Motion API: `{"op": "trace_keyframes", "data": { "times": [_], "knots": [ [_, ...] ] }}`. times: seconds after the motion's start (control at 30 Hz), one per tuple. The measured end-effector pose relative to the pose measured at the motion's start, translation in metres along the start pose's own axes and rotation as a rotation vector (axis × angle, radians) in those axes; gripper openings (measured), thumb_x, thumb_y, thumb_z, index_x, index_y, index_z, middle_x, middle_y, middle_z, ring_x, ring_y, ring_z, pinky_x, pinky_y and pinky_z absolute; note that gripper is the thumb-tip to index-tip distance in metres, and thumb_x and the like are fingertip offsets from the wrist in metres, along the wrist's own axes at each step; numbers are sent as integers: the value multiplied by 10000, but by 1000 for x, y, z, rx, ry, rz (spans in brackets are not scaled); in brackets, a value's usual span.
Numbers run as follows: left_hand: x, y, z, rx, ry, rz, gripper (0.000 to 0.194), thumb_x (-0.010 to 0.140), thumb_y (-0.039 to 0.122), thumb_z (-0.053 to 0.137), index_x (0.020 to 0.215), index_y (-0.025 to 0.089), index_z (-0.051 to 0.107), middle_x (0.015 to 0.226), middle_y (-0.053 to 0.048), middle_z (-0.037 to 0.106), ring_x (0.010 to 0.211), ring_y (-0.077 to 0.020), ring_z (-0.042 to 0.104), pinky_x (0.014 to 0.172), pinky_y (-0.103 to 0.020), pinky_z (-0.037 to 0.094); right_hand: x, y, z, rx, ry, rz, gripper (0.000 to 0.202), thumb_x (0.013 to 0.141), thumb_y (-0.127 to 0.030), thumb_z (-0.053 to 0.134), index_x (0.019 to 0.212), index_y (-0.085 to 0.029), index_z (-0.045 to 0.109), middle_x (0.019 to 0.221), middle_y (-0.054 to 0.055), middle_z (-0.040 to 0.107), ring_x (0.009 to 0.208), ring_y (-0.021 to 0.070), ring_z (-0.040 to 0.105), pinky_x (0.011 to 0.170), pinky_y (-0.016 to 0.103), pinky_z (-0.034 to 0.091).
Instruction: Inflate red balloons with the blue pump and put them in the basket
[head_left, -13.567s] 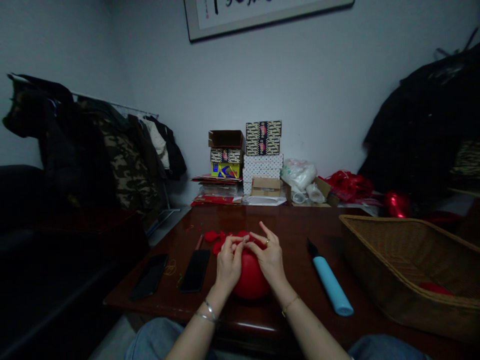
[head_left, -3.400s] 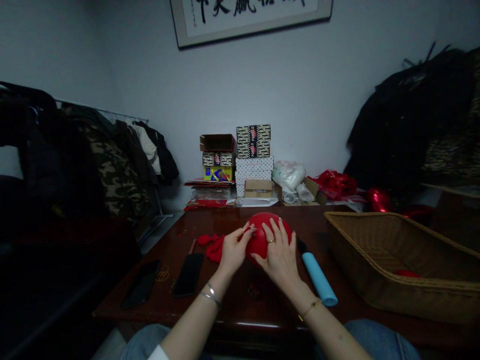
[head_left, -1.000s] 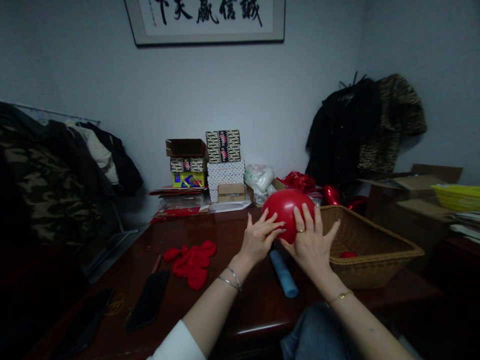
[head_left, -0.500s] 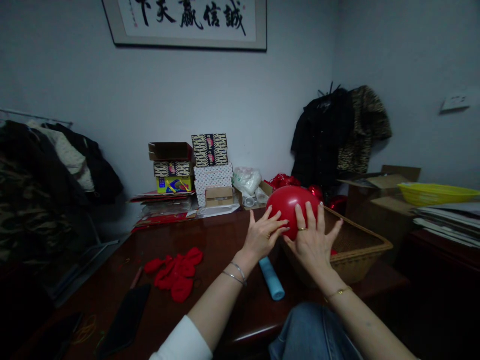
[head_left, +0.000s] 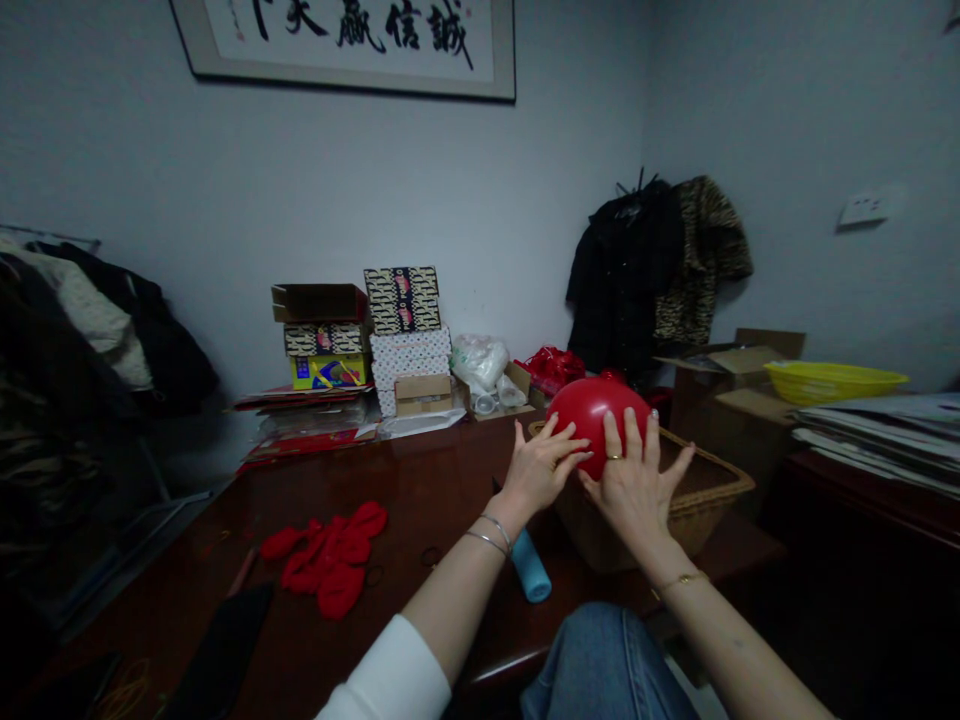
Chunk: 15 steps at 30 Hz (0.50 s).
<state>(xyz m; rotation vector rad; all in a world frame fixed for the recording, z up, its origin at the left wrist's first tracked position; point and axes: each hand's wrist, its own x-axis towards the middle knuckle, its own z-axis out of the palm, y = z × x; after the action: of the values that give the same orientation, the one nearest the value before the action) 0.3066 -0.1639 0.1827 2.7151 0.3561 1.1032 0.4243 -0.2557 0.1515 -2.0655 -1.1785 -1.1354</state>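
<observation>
A round, inflated red balloon (head_left: 592, 410) is held between my two hands, above the near side of a wicker basket (head_left: 709, 498). My left hand (head_left: 541, 468) presses on its left side, thumb raised and fingers stretched toward the right. Against its near right side lies my right hand (head_left: 637, 480), with the fingers spread. The balloon covers part of the basket. Below my left wrist a light blue cylinder (head_left: 532, 570) lies on the dark wooden table (head_left: 442, 480).
Limp red pieces (head_left: 337, 555) lie in a heap at the left, beside a dark flat object (head_left: 221, 640). Stacked boxes (head_left: 411, 360) and a clear plastic bag (head_left: 480, 362) stand along the wall. To the right are a yellow basket (head_left: 832, 380) and piled papers (head_left: 885, 430).
My view has turned a little to the right, so the room shifts left. Both hands and the balloon have moved slightly right over the basket; the hold looks the same.
</observation>
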Motion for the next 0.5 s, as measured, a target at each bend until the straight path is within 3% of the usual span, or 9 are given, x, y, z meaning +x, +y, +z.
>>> {"op": "trace_keyframes", "data": {
  "times": [0.2, 0.5],
  "knots": [
    [2, 5, 5, -16, -76, -58, 458, 902, 495, 370, 1318, 323, 454, 1377, -18, 470, 1376, -233, 220, 1062, -643, 77, -5, 10, 5, -22, -7, 24, 728, 802, -455, 501, 1398, -105, 273, 1481, 198, 235, 1366, 365, 76, 988, 695, 24],
    [-10, -11, -2, 105, -23, -123, 497, 927, 488, 264, 1370, 299, 390, 1453, -4, 361, 1399, -231, 123, 1083, -614, 71, -8, 4, 3, 38, -12, -5, 825, 790, -590, 497, 1409, -101, 257, 1481, 213, 224, 1365, 375, 69, 989, 692, 24]
  ]
}}
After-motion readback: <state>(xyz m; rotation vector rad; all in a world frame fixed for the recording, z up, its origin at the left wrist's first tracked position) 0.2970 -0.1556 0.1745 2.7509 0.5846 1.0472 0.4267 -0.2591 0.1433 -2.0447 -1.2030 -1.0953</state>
